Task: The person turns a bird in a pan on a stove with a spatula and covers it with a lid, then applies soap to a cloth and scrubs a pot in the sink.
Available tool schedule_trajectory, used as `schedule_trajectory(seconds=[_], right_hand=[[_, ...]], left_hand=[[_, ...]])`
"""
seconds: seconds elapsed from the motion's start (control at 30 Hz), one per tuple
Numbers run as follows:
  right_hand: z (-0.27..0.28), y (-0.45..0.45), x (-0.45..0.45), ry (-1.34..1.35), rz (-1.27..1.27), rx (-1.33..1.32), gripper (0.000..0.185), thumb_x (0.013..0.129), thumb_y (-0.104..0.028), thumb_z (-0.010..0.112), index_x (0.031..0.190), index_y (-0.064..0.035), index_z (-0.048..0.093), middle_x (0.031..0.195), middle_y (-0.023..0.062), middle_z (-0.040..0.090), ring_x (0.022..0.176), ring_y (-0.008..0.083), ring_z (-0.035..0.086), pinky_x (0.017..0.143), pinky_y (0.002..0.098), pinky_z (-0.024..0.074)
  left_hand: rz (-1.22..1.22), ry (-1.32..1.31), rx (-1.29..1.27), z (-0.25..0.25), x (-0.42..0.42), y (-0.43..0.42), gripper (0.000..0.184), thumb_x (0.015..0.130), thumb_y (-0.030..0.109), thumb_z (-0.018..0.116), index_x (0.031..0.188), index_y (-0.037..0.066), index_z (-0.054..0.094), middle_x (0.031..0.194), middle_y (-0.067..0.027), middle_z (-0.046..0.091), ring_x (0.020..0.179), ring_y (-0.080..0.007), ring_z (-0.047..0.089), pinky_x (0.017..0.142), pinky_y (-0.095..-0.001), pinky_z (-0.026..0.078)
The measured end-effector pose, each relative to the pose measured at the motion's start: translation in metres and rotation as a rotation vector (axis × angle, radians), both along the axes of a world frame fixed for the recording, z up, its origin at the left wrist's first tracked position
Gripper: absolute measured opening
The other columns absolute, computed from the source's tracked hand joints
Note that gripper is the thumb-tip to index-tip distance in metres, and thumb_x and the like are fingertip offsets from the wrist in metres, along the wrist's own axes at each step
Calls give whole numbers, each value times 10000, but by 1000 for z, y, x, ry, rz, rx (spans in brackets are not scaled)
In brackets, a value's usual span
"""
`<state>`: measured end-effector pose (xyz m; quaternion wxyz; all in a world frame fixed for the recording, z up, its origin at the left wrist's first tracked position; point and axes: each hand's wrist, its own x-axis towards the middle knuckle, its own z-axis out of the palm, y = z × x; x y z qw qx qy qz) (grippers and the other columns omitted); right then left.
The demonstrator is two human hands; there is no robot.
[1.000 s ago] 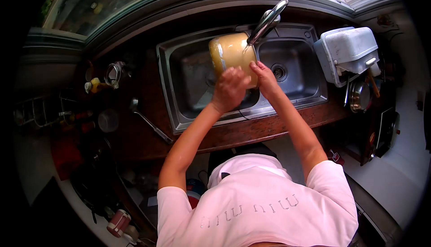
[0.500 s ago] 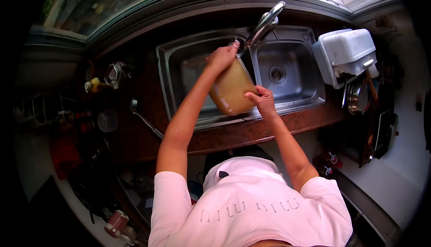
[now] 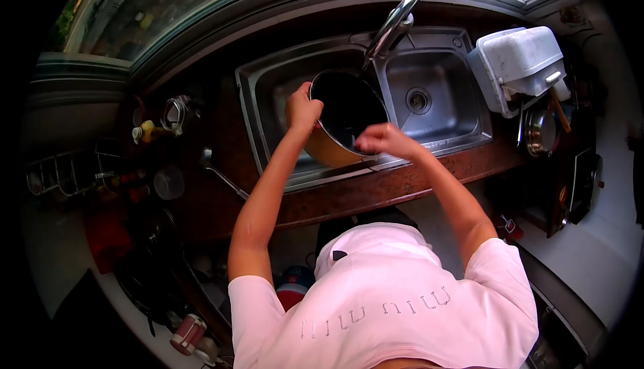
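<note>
A yellow pot with a dark inside is tilted over the left basin of the steel sink, its mouth turned up toward the faucet. My left hand grips its rim on the left side. At the lower right of the rim is my right hand, fingers curled and slightly blurred; whether it holds anything is hidden. The faucet's spout ends just above the pot's upper right edge.
A ladle and a clear plastic cup lie on the counter at left, near a glass jar. Right of the sink stand a white plastic container and a metal pan. A window runs behind the sink.
The pot has turned from showing its yellow outside to showing its dark opening. My left hand moved down and left along it; my right hand shifted to the rim's lower edge.
</note>
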<state>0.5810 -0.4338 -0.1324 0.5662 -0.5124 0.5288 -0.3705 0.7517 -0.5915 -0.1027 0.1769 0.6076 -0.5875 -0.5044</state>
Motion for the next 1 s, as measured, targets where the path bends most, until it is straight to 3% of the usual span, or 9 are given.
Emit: schedule_trajectory(seconds=[0.13,0.33,0.47,0.5,0.57,0.67,0.73,0.93,1.0], right_hand=[[-7,-73,-9,-192,-512,216,291,959,-309,510,958,-42,625,845,30,628,751,100,601,625,239,471],[-21,-126,-5,-74,-711,140,289,941,-343,541,965,-68,625,850,21,619,741,100,589,639,221,478],[17,-120,40,-326,-475,542,402,826,-457,667,943,-72,652,866,24,640,784,133,603,660,266,489],[9,-122,44,-400,-413,526,366,820,-393,686,957,-57,647,893,49,642,804,154,610,688,288,496],[-12,-122,57,-593,-400,401,282,807,-164,689,1021,0,606,971,111,639,847,199,624,755,329,506],[-1,-98,66,-574,-457,354,255,786,-56,625,1024,30,592,923,110,641,809,199,609,737,329,489],[2,-75,64,-438,-433,325,294,795,-42,614,1075,37,571,961,92,639,852,154,582,783,294,470],[-21,-12,73,-90,-204,47,305,838,-50,604,1137,11,584,934,117,666,855,101,561,804,289,467],[-14,0,76,158,-132,-33,312,829,-37,609,1140,-13,596,911,149,660,837,198,622,798,325,479]], left_hand=[[-8,-46,-253,10,2,19,427,625,-3,529,1036,61,624,678,-142,642,516,-258,618,478,-350,502],[81,-22,-323,-8,9,39,527,655,3,540,1173,83,598,612,-93,565,493,-201,580,475,-345,498],[31,-89,-569,-9,-3,70,528,666,-16,538,1191,26,576,788,-169,611,680,-258,624,651,-363,502],[-31,-48,-727,-5,-5,79,527,683,-25,529,1209,0,554,897,-196,610,760,-289,608,707,-356,488],[-35,17,-586,-1,-7,98,495,729,-18,535,1224,-4,543,929,-201,614,778,-300,605,721,-345,482],[-57,124,-440,4,12,117,380,813,13,533,1191,-10,567,915,-185,631,761,-246,609,701,-334,483],[-39,154,-605,2,25,118,271,892,64,519,1138,-18,598,880,-155,650,714,-164,577,664,-311,478],[-76,-257,-428,40,30,66,519,863,302,624,1269,9,484,1107,-203,568,922,-335,613,720,-367,506],[-108,-397,-410,29,21,56,666,838,388,647,1335,12,414,1147,-217,520,960,-358,600,730,-375,511]])
